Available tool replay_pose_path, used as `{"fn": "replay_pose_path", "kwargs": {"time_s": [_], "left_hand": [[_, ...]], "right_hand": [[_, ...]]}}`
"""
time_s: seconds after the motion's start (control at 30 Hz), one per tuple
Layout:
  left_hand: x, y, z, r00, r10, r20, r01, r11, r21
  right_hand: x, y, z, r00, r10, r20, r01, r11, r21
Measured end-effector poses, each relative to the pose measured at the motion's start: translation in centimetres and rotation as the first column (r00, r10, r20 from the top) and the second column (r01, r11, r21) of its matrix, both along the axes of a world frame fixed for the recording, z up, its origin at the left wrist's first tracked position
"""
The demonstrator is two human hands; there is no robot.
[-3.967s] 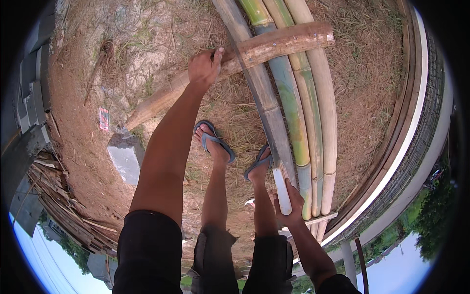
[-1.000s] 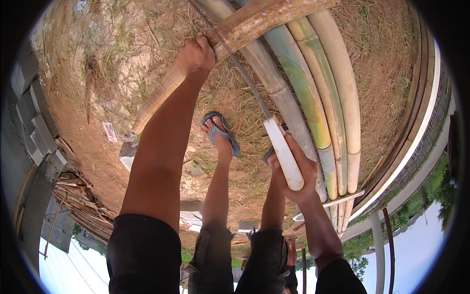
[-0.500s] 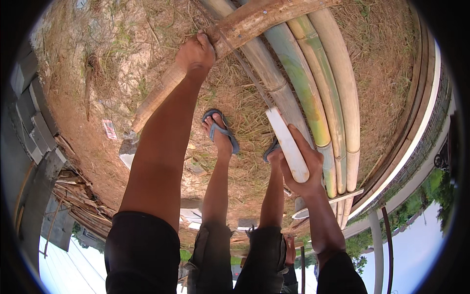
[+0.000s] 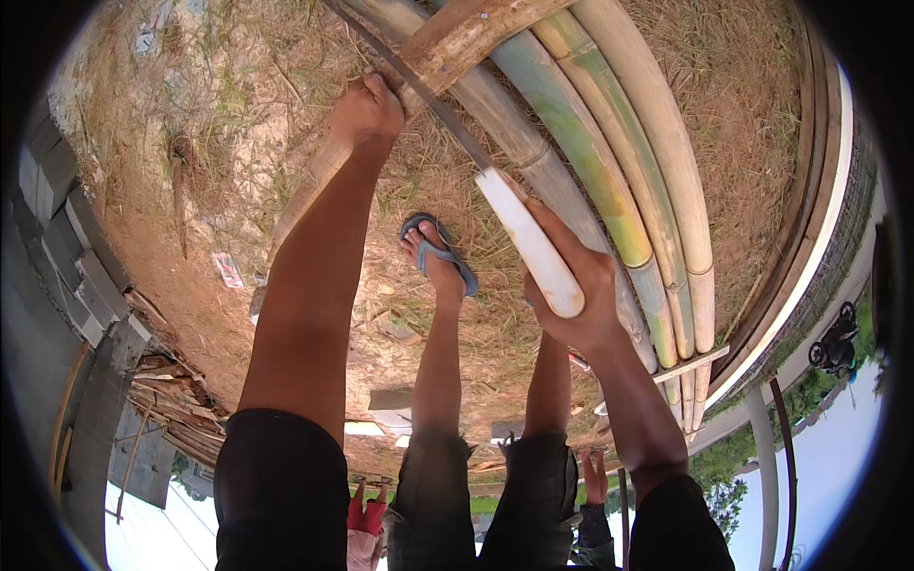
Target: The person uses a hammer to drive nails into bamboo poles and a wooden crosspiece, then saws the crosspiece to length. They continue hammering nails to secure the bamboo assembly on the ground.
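A long wooden plank lies slanted across the bamboo poles, its lower end reaching down to the left behind my left arm. My left hand is closed around the plank, just left of where the saw crosses it. In my right hand is the white handle of a handsaw. Its thin dark blade runs up and left across the plank, and its far part leaves the top of the view. How deep the blade sits in the wood I cannot tell.
My foot in a blue flip-flop stands on dry grass between my arms. Stacked grey blocks and scrap wood line the left side. A white-edged kerb curves along the right, with a motorbike beyond. Two other people appear at the lower edge.
My right hand has pushed the saw forward, up and left, so more blade reaches past the plank. My left hand keeps its grip. The view has shifted slightly.
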State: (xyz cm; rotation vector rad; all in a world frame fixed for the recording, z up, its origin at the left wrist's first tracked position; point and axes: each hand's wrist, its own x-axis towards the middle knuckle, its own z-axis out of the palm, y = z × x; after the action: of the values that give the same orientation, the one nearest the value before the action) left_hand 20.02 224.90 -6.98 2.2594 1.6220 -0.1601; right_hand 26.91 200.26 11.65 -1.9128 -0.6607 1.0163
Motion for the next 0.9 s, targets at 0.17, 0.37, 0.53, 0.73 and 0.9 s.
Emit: {"fn": "replay_pose_path", "kwargs": {"time_s": [0.17,0.37,0.53,0.73,0.9], "left_hand": [[-0.6,-0.9,0.1,1.000,0.008,-0.001,-0.008,1.000,-0.009],[0.2,0.5,-2.3,0.987,0.096,0.132,-0.065,0.973,-0.222],[-0.1,0.2,0.7,1.000,0.020,0.009,-0.019,1.000,-0.004],[0.4,-0.5,0.5,1.000,-0.006,-0.023,0.005,1.000,-0.022],[0.9,0.5,0.0,0.999,-0.049,-0.003,0.048,0.995,-0.090]], "right_hand": [[-2.0,-8.4,7.3,0.997,0.039,0.064,-0.036,0.999,-0.040],[2.0,14.3,-3.4,0.976,-0.055,0.212,0.072,0.995,-0.069],[-1.3,-4.6,2.6,0.997,0.024,0.077,-0.026,0.999,0.022],[-0.6,-5.5,3.9,0.999,-0.015,-0.050,0.011,0.996,-0.084],[1.4,9.3,-1.8,0.997,-0.071,0.040,0.071,0.997,0.007]]}}
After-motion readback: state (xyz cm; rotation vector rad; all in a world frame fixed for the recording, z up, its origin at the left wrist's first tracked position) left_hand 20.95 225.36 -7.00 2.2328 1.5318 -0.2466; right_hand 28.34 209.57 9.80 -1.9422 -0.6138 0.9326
